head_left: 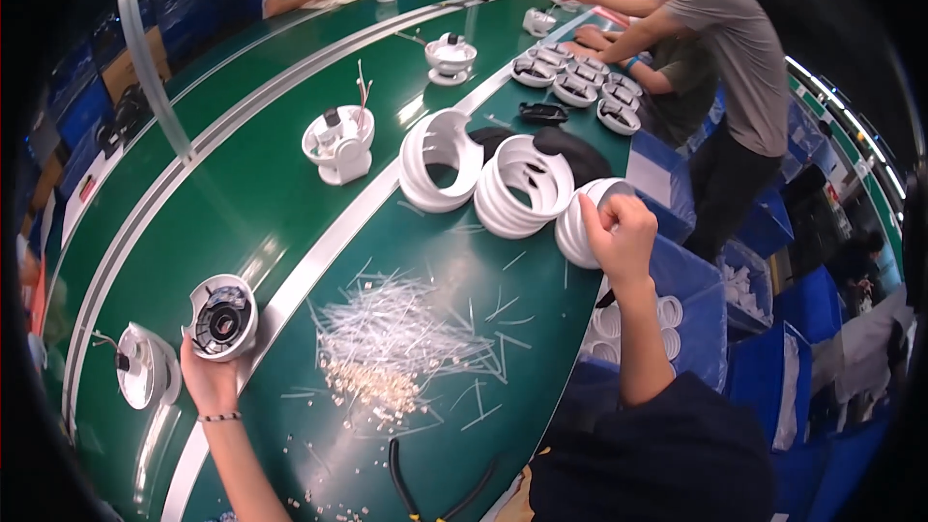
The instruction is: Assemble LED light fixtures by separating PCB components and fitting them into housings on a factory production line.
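My left hand (210, 379) is closed around the lower side of a white bowl-shaped camera housing (246, 333), held over the left side of the bench. Its open face is turned up and shows a black round part with a lens-like centre. Away to the right, my right hand (623, 237) has its fingers curled and pinched at the rim of the nearest stack of white plastic rings (574, 240). Two more ring stacks, a middle one (522, 195) and a far one (437, 166), stand beside it.
A pile of clear thin strips (396, 324) and small beige connectors (377, 389) covers the mat, near black-handled pliers (401, 483). White camera bases (343, 150) stand along the green conveyor (261, 184). Filled white bowls (577, 89) sit farther off. Blue bins (696, 280) and co-workers (735, 48) are right.
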`<action>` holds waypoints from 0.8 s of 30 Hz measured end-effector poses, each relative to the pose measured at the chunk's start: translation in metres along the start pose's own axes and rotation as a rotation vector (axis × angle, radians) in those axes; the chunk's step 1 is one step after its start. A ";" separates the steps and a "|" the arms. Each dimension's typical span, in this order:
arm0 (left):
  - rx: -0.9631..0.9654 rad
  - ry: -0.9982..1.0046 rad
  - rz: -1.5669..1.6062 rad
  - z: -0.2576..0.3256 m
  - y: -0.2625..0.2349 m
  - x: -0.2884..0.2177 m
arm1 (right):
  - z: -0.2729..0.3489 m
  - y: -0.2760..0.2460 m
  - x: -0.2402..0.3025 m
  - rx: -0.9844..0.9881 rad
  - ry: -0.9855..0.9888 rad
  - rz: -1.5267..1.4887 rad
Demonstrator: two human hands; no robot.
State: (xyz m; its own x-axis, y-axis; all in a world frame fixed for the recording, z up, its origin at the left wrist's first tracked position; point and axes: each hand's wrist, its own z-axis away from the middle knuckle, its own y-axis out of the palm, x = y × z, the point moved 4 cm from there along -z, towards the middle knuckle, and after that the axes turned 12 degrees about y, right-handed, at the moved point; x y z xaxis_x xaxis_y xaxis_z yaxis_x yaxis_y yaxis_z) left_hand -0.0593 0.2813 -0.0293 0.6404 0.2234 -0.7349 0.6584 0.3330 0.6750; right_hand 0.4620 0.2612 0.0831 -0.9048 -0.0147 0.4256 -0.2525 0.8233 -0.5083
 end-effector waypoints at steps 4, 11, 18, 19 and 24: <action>-0.020 -0.014 0.021 -0.056 -0.032 0.006 | 0.010 0.010 -0.057 0.163 0.304 0.077; -0.283 0.272 -0.450 -0.039 -0.034 0.000 | 0.023 0.045 -0.055 0.121 0.257 -0.047; 0.059 0.769 -1.124 0.036 0.056 -0.019 | -0.001 -0.024 -0.034 0.013 0.058 -0.144; 0.058 0.803 -1.143 0.048 0.059 -0.031 | 0.001 -0.019 -0.018 0.063 0.044 -0.263; 0.034 0.740 -1.107 0.046 0.016 -0.085 | 0.021 -0.004 0.070 0.290 -0.307 -0.509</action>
State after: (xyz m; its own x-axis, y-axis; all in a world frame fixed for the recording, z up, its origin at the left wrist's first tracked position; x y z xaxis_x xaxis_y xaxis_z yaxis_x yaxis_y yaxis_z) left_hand -0.0855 0.2257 0.0467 -0.5924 0.2973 -0.7488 0.7054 0.6404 -0.3038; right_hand 0.3922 0.2446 0.0990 -0.6939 -0.5581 0.4551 -0.7178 0.4854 -0.4991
